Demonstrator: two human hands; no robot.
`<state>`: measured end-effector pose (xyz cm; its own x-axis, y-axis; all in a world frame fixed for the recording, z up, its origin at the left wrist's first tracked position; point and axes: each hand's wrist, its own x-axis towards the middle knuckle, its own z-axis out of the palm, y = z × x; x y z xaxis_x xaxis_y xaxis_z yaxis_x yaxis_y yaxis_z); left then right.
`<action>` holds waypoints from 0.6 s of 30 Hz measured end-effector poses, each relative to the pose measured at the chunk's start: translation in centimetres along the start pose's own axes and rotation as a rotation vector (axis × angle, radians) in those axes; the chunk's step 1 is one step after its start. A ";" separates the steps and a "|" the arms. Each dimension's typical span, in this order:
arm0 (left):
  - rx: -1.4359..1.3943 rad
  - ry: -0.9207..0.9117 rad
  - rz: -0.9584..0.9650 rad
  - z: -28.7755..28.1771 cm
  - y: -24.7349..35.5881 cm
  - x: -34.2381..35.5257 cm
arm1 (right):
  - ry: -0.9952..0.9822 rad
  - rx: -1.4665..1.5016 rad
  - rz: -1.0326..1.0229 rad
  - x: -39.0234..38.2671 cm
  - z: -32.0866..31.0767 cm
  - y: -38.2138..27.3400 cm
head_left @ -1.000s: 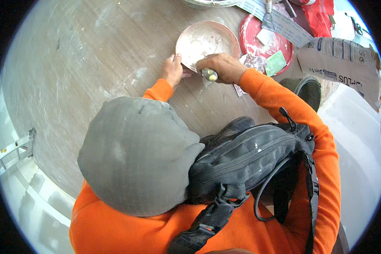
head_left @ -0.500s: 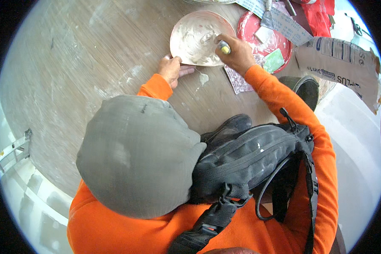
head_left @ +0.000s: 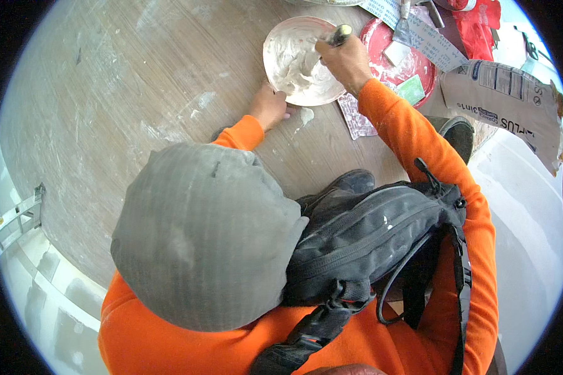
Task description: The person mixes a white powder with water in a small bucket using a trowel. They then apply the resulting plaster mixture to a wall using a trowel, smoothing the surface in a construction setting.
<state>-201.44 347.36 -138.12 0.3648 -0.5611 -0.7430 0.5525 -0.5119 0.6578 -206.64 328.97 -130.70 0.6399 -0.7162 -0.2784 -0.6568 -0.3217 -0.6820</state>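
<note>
Head view: over the brown, wood-grained floor (head_left: 169, 81), we see a round, pale, shallow bowl (head_left: 324, 95), probably light, stiff and best held by its rim. Inside lies white paste (head_left: 297, 62), likely soft and slippery. Our hands are apart: the left hand (head_left: 269, 107) grasps the bowl's near-left edge, the right hand (head_left: 346, 62) wraps a dark-and-yellow tool handle (head_left: 340, 34).

Apparent building site: bowl (head_left: 316, 100) of white paste (head_left: 291, 65) beside the right hand (head_left: 346, 59), torn sack (head_left: 510, 103) to its right.

The floor (head_left: 150, 94) is wood-grained and marked with white smears. The left wall (head_left: 69, 319) is white, patched grey, near a metal frame (head_left: 20, 215). Lighting is bright.
</note>
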 end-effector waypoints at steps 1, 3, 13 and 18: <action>-0.001 -0.004 -0.001 -0.3 -0.1 0.5 | -0.022 -0.021 -0.099 0.0 0.0 -0.2; 0.002 -0.020 -0.004 -0.8 0.6 0.8 | -0.087 -0.238 -0.532 0.2 0.9 0.2; -0.001 0.020 -0.046 -1.1 2.4 0.1 | -0.421 -0.223 -0.580 0.3 -3.6 1.7; 0.048 0.015 0.023 -1.3 1.2 0.5 | -0.169 -0.182 -0.377 2.7 -2.6 1.3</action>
<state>-199.63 347.35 -137.86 0.3880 -0.5637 -0.7292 0.5071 -0.5301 0.6796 -206.79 324.95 -130.58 0.8941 -0.4218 -0.1502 -0.4151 -0.6551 -0.6313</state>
